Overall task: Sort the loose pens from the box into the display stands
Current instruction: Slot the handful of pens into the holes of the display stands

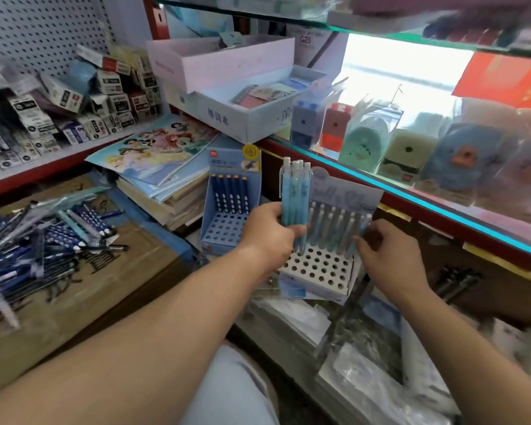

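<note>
We are stocking the white perforated card display stand: our left hand is gripping a bundle of light-blue plastic pens upright just over its holes, fingers curled round them. Our right hand is holding bent fingers at the filled back row of pens; whether they are pinching one we cannot tell. Next, we judge, one pen needs seating in a free hole. More loose dark-blue pens are lying on the brown cardboard box.
</note>
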A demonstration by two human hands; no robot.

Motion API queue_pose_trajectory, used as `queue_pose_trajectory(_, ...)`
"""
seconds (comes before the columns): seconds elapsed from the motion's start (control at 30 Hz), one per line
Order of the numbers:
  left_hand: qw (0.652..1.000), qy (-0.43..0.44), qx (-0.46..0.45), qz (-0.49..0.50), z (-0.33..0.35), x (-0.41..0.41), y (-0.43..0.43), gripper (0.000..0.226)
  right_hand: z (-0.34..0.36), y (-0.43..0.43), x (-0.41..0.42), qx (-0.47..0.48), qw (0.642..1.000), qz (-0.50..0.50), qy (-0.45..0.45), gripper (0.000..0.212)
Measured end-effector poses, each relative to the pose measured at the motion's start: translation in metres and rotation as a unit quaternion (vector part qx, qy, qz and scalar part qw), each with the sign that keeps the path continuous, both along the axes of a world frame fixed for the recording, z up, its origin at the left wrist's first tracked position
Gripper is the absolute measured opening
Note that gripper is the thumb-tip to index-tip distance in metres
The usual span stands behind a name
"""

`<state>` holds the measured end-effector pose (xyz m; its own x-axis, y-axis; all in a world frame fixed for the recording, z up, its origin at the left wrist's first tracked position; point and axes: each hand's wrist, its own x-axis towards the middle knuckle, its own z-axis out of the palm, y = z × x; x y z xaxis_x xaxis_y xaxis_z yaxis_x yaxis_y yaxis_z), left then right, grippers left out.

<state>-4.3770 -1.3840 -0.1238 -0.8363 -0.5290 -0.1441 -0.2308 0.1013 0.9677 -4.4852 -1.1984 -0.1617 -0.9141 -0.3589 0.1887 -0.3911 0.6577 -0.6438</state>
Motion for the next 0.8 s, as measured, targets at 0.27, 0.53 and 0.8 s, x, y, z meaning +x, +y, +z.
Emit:
queue_pose_trajectory(0.27, 1.000, -0.006, -0.007, -0.005, -0.0046, 0.0099, -0.0065, 0.021, -0.0009, -0.0031, 0.0028, 0.001, 1.000, -0.009, 0.028, 0.008)
queue_pose_trajectory(0.53, 1.000, -0.002, 0.009, -0.024, -0.0044, 0.0120, -0.0045, 0.028, -0.0057, -0.0092, 0.0018, -0.009, 0.999, -0.025, 0.040, 0.006)
queue_pose_trajectory(0.8, 1.000, -0.003, 0.015, -0.025, -0.0055, 0.0109, -0.0049, 0.031, -0.0052, -0.0093, -0.0045, -0.011, 0.998, -0.046, 0.028, 0.003)
